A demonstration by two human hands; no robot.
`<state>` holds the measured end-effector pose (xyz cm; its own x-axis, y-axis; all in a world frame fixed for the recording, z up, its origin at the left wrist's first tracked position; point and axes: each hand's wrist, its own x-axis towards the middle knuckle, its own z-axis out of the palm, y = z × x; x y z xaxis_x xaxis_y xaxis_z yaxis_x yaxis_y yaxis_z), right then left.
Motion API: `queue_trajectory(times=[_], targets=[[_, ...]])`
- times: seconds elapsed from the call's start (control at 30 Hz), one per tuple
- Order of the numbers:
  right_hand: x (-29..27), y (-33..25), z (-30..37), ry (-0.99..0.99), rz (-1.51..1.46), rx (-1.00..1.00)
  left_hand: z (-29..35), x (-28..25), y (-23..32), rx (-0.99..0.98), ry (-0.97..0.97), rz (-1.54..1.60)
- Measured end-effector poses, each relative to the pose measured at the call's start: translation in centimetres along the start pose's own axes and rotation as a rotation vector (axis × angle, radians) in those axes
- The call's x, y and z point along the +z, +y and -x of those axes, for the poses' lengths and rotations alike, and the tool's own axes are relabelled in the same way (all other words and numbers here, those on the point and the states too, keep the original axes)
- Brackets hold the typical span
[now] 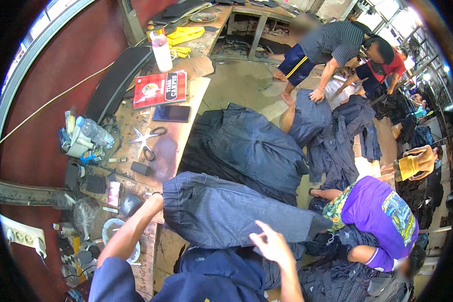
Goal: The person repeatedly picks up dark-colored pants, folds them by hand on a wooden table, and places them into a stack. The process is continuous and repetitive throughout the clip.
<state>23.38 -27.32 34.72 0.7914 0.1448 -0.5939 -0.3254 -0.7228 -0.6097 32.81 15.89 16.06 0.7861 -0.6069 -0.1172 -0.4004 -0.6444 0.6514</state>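
Note:
A pair of dark blue denim trousers (219,209) with a gathered elastic waistband is stretched across in front of me, folded lengthwise, its legs pointing right. At the waistband end, my left hand (157,202) holds the garment; the cloth hides most of its fingers. My right hand (272,244) is over the lower edge of the trousers, fingers apart, with nothing in it. Just beyond lies a heap of similar dark trousers (246,146). Scissors (147,141) lie on the wooden table to the left.
The table (183,133) also bears a phone (171,113), a red book (160,89), a white bottle (161,53) and a bowl (115,229). A person in purple (375,216) bends close by at right, among piled garments (347,272). Two people (332,43) handle cloth farther back.

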Motion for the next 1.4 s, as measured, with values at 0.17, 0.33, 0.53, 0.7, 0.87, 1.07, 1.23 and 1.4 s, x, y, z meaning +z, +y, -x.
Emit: queue_trajectory(times=[0.17, 0.33, 0.53, 0.7, 0.87, 1.07, 1.23, 1.4], targets=[[-6.0, 6.5, -0.1, 0.188, 0.081, 0.053, 5.7, -4.6, 8.6, -0.821, 0.215, 0.034], [-11.7, 14.7, -7.9, 0.415, 0.243, -0.140, -1.3, 2.8, 19.7, -0.461, 0.593, 0.032], [-17.7, 22.5, -14.6, -0.310, 0.143, -0.018, -10.3, 8.0, 10.7, -0.741, 0.453, -0.104], [-20.9, 26.8, -13.1, -0.257, 0.273, 0.342, -7.7, 11.0, 15.6, -0.756, 0.303, -0.379], [-20.3, 28.6, -12.0, -0.022, 0.217, -0.083, -6.5, 13.8, 21.1, -0.849, 0.356, -0.356], [-18.8, 30.1, -9.8, 0.112, 0.196, 0.097, 5.8, 23.8, 21.2, -1.339, 1.298, 0.187], [-17.2, 31.1, -9.1, 0.218, 0.370, -0.054, 4.6, 32.2, 11.9, -1.428, 1.790, 1.992], [-18.1, 29.6, -9.5, 0.173, 0.485, -0.019, 8.6, 35.3, 11.6, -1.663, 1.713, 1.322]])
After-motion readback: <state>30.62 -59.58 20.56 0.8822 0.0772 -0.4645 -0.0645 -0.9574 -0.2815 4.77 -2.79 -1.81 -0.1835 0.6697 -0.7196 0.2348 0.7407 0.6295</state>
